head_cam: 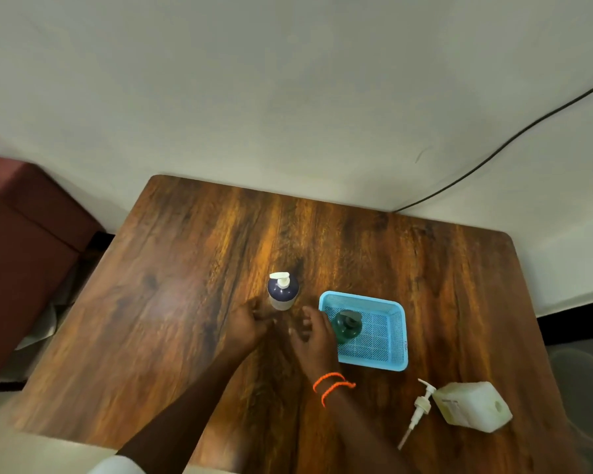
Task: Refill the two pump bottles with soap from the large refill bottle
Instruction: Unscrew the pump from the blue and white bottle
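Observation:
A dark blue pump bottle [282, 291] with a white pump stands upright at the table's middle. A green pump bottle [347, 326] stands in the left part of a blue mesh basket [387, 340]. The large white refill bottle [473, 407] sits at the near right, with a loose white pump [420, 407] lying beside it on its left. My left hand [245, 325] hovers just below the blue bottle with loosely spread fingers, holding nothing. My right hand [314, 331], with orange cords on the wrist, lies between the blue bottle and the basket, fingers relaxed and holding nothing.
The wooden table [185, 302] stands against a pale wall. A dark red seat [24, 251] is at the left. A black cable [493, 148] runs down the wall behind the table's far right corner.

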